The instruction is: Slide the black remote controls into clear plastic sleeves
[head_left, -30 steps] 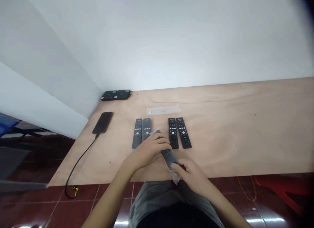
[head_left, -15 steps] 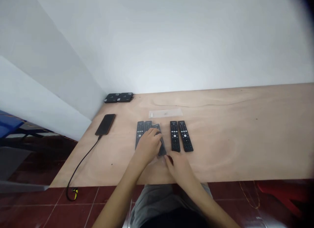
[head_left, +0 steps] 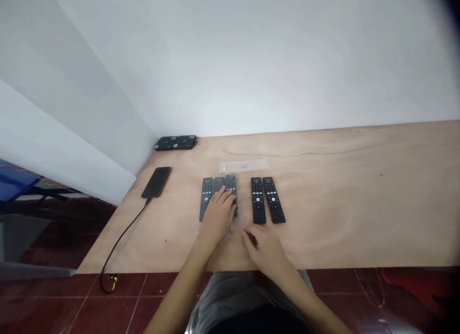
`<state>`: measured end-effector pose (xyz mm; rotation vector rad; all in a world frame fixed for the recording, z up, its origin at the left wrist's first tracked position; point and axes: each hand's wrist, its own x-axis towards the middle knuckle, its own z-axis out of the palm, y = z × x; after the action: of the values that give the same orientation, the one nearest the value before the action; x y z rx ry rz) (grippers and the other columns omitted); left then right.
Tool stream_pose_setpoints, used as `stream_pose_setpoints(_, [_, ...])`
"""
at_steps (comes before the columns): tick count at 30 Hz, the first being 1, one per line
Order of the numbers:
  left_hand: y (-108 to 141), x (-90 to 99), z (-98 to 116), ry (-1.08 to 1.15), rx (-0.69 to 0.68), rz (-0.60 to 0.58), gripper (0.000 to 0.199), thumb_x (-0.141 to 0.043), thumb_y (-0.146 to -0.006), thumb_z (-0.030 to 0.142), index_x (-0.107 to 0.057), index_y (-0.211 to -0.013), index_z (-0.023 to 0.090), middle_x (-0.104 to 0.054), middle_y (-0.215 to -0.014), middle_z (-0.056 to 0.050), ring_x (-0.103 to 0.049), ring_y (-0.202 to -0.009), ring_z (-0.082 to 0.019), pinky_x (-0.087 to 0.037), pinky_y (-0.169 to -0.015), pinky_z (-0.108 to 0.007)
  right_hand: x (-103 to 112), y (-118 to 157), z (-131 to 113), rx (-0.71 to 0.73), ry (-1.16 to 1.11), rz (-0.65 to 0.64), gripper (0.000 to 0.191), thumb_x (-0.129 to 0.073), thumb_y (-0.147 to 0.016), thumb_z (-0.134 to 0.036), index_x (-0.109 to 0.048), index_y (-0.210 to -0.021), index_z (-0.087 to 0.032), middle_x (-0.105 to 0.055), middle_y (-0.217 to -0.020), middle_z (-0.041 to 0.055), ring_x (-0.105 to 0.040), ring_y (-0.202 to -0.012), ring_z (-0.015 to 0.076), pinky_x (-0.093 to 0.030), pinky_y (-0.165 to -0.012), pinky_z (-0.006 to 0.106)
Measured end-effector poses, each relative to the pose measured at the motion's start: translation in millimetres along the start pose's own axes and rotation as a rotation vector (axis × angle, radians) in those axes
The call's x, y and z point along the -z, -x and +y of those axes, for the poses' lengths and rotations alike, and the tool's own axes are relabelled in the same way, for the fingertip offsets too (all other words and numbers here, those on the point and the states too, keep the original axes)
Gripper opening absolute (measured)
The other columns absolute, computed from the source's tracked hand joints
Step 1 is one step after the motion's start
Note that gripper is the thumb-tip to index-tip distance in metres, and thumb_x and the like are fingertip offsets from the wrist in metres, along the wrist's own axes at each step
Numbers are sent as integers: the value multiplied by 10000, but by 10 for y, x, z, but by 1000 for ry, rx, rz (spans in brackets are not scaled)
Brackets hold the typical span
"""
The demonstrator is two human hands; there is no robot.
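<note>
A lane parts three remotes [head_left: 219,183] from two others [head_left: 258,200] (right fingers [head_left: 248,241] crowd its near end).

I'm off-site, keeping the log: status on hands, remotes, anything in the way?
Left hand on the row of three remotes, partly hiding them. Right hand curled near the separate remote pair. Phone off left, apart from the remotes.

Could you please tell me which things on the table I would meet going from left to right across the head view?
Phone, right black box, first remote, second remote, third remote, fourth remote, fifth remote.
</note>
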<state>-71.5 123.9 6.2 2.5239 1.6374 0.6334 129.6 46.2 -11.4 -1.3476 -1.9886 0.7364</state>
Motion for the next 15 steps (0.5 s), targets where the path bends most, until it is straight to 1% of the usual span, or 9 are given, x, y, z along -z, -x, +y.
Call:
stream_pose_setpoints(2, [-29, 8, -27, 1, -13, -4, 305, -585, -1113, 123, -761, -1359, 161, -746, -1548, -166, -559, -1617, -396, -513, -1301, -645, 25, 47, 9, 29, -26, -11, 255, -566, -1127, -215, -742, -942, -228, -782, -904, 56, -723, -841, 248, -520, -789, 367])
stream_pose_setpoints(4, [-18, 34, -21, 6, -33, 16, 268, -595, -1116, 147, -769, -1320, 165, -758, -1505, -166, -554, -1610, -406, -508, -1304, -655, 39, 91, 32, 59, -20, 27, 272, -552, -1143, -219, -752, -958, -230, -765, -900, 66, -711, -848, 256, -531, -801, 382])
stream_pose_setpoints(5, [5, 51, -6, 13, -44, 37, 245, -603, -1117, 161, -774, -1292, 174, -762, -1477, -161, -546, -1610, -408, -503, -1307, -660, 42, 112, 53, 72, 5, 76, 276, -540, -1150, -221, -769, -996, -227, -761, -914, 80, -706, -866, 267, -542, -819, 397])
stream_pose_setpoints(7, [90, 86, 44, 31, -56, 89, 194, -626, -1113, 181, -782, -1227, 201, -763, -1431, -145, -519, -1617, -409, -491, -1313, -672, 46, 149, 111, 92, 87, 216, 275, -533, -1154, -225, -805, -1120, -217, -762, -994, 121, -701, -944, 303, -570, -884, 445])
stream_pose_setpoints(9, [211, 106, 109, 49, -61, 137, 153, -651, -1102, 182, -783, -1167, 227, -764, -1399, -125, -509, -1614, -406, -470, -1326, -687, 52, 177, 179, 91, 181, 346, 290, -561, -1142, -233, -810, -1289, -215, -760, -1162, 168, -692, -1088, 349, -582, -993, 517])
stream_pose_setpoints(11, [347, 102, 177, 67, -65, 171, 136, -663, -1094, 170, -779, -1117, 239, -779, -1348, -108, -530, -1587, -398, -443, -1340, -707, 56, 187, 233, 75, 259, 398, 365, -601, -1124, -250, -770, -1447, -233, -708, -1401, 201, -650, -1254, 397, -556, -1099, 600])
stream_pose_setpoints(13, [472, 77, 241, 96, -71, 204, 156, -652, -1090, 142, -771, -1066, 240, -803, -1273, -95, -579, -1536, -380, -440, -1340, -715, 50, 181, 258, 53, 326, 382, 434, -623, -1113, -265, -731, -1534, -258, -616, -1589, 206, -592, -1360, 436, -527, -1146, 656])
stream_pose_setpoints(15, [570, 49, 296, 129, -78, 229, 191, -633, -1089, 114, -764, -1027, 238, -822, -1192, -85, -628, -1478, -362, -463, -1322, -710, 33, 167, 258, 42, 374, 334, 453, -631, -1109, -272, -726, -1552, -279, -558, -1684, 188, -555, -1395, 460, -516, -1155, 676])
